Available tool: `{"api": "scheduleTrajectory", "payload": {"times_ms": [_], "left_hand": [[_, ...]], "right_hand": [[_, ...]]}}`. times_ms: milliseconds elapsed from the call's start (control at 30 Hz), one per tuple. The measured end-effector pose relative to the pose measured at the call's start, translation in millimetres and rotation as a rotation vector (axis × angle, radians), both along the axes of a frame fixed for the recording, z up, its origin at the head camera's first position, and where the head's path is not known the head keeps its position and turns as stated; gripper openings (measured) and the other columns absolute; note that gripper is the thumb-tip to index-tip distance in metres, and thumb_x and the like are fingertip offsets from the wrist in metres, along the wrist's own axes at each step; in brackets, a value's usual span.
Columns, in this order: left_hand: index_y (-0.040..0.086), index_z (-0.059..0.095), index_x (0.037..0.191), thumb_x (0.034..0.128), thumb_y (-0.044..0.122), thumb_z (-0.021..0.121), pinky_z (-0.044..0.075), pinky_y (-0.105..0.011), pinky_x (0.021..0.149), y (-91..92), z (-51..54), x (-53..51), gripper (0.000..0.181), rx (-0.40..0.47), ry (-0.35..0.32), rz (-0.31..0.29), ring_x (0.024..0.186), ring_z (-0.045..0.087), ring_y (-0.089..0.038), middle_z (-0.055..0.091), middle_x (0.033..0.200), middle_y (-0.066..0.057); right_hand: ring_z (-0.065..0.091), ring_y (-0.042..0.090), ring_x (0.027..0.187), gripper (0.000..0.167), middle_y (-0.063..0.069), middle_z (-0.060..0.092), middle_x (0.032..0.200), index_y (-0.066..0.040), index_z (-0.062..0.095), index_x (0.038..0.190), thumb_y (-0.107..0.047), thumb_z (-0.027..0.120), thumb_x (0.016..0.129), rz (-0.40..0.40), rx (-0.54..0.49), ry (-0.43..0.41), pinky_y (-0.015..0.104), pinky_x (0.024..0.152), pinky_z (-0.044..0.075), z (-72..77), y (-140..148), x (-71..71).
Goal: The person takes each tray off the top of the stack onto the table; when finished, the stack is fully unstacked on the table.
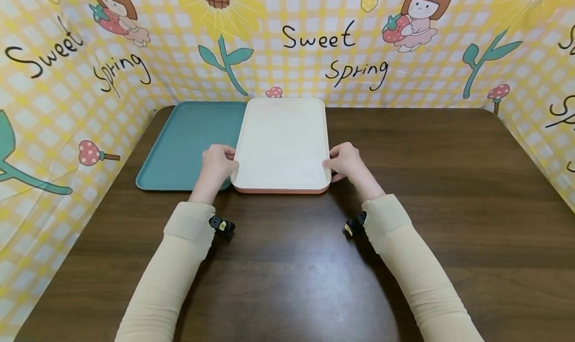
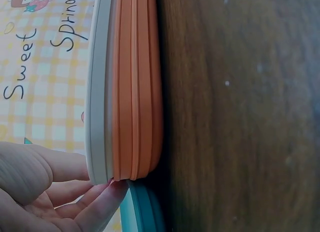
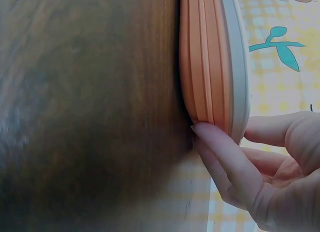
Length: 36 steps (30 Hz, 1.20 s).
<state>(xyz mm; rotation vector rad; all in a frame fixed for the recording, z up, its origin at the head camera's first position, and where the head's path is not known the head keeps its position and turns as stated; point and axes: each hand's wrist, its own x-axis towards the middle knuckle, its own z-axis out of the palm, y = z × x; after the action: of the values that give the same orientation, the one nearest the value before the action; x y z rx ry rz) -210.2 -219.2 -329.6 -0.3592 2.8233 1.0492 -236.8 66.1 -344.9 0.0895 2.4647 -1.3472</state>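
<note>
A white tray (image 1: 283, 142) lies on top of stacked orange trays (image 2: 137, 92), whose rims show below it in both wrist views. At its left edge, near the front corner, my left hand (image 1: 218, 161) holds it, thumb on the rim and fingers at the side. The left fingertips reach the seam between white and orange. My right hand (image 1: 345, 161) grips the opposite edge, its thumb over the white rim and fingertips against the orange sides. Left of the stack, a teal tray (image 1: 193, 142) lies flat, partly beneath my left hand and partly hidden by the white tray.
The dark brown wooden table (image 1: 427, 182) stretches to the right and in front of the stack. A yellow checked cloth (image 1: 305, 77) with printed flowers and words hangs behind and along both sides. Small black cameras (image 1: 222, 226) sit at both wrists.
</note>
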Motion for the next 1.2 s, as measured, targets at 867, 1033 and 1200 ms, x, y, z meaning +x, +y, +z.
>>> {"api": "scheduleTrajectory", "payload": {"times_ms": [867,1033,1200], "left_hand": [[0.0,0.061,0.122,0.09,0.015,0.053,0.045,-0.047,0.093,-5.7,-8.7,3.6,0.036,0.046,0.031,0.015,0.119,0.044,-0.036,0.061,0.116,-0.02],[0.0,0.062,0.122,0.0898,0.012,0.053,0.046,-0.047,0.093,-2.8,-8.3,5.1,0.035,0.04,0.044,0.007,0.12,0.045,-0.036,0.061,0.118,-0.02],[0.001,0.063,0.121,0.0896,0.012,0.053,0.047,-0.046,0.09,-2.9,-10.7,4.9,0.035,0.041,0.063,0.006,0.116,0.048,-0.035,0.062,0.117,-0.019]], "right_hand": [[0.063,0.011,0.051,0.026,0.017,0.068,0.082,0.006,0.067,0.107,-0.005,0.06,0.085,-0.018,0.078,-0.041,0.034,0.06,0.058,2.9,-2,-3.4],[0.062,0.012,0.048,0.025,0.011,0.063,0.074,0.005,0.07,0.099,-0.002,0.055,0.081,-0.025,0.12,-0.008,0.035,0.06,0.058,6.0,-2,-1.8],[0.062,0.013,0.05,0.025,0.01,0.06,0.073,0.005,0.071,0.096,-0.001,0.054,0.08,-0.029,0.131,0.016,0.035,0.058,0.058,9.1,-1,-1.2]]}}
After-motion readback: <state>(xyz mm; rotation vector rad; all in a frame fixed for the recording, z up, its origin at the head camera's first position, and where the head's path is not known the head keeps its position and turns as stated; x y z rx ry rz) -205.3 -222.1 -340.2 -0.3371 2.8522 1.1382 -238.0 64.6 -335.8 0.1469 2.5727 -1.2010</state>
